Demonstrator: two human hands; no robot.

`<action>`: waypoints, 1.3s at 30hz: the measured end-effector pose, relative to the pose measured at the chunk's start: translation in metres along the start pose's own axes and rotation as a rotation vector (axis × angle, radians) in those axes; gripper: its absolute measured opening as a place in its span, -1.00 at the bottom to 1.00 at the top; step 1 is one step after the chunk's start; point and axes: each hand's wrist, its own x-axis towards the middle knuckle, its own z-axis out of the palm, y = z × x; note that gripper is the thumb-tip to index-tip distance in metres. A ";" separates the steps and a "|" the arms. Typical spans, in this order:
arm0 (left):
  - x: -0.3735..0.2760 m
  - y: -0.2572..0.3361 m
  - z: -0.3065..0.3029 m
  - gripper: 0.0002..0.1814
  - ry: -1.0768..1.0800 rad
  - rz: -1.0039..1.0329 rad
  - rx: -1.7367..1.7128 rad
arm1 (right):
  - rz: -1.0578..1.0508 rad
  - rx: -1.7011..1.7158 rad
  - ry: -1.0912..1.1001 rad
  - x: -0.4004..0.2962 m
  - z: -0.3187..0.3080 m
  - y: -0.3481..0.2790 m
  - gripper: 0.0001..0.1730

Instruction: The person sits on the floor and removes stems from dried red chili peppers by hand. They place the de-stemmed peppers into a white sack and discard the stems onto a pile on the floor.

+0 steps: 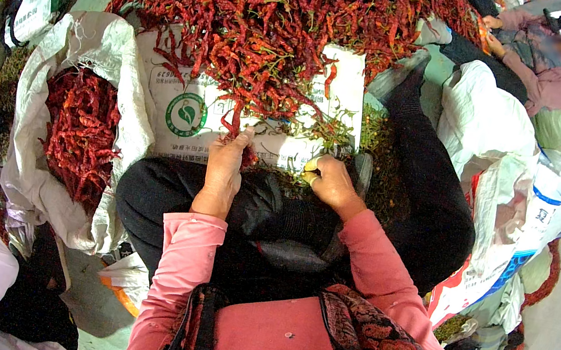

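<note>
My left hand is closed around several red chillies, with the thumb on top and one chilli sticking up past it. To the right, my right hand is curled, thumb and forefinger drawn together above loose green stems. Something yellow covers its fingertips; whether a stem is pinched there I cannot tell. Beneath both hands lies a white printed woven sack bearing writing and a green round emblem. A large heap of dried red chillies spills onto its far side.
On the left stands an open white woven sack with red chillies inside. My crossed legs frame the work area, with stems piled inside the right leg. More sacks stand at right. Other people sit nearby, including one in pink.
</note>
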 end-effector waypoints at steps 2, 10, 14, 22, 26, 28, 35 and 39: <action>-0.003 0.001 -0.001 -0.91 -0.049 -0.048 -0.015 | 0.035 0.160 -0.024 -0.002 -0.001 -0.001 -0.82; -0.004 0.000 -0.002 -0.95 -0.149 -0.050 0.065 | 0.357 0.691 -0.084 0.004 -0.010 -0.023 -0.88; -0.004 -0.003 -0.002 -0.94 -0.126 -0.032 0.072 | 0.432 0.843 -0.167 0.006 -0.019 -0.034 -0.89; -0.010 -0.004 0.002 -0.90 -0.383 -0.175 0.230 | 0.344 1.032 -0.110 0.008 -0.031 -0.055 -0.89; -0.018 -0.007 0.006 -0.89 -0.381 -0.191 0.307 | 0.330 0.908 -0.035 0.016 -0.008 -0.078 -0.90; -0.012 -0.017 -0.004 -0.89 -0.349 -0.152 0.208 | 0.267 0.825 -0.040 0.020 -0.005 -0.086 -0.83; -0.009 -0.008 0.002 -0.90 -0.159 -0.054 -0.049 | -0.094 -0.226 0.374 0.037 -0.007 -0.027 -0.56; -0.007 -0.008 0.000 -0.90 -0.152 -0.041 -0.048 | -0.122 -0.237 0.082 0.014 0.007 -0.026 -0.65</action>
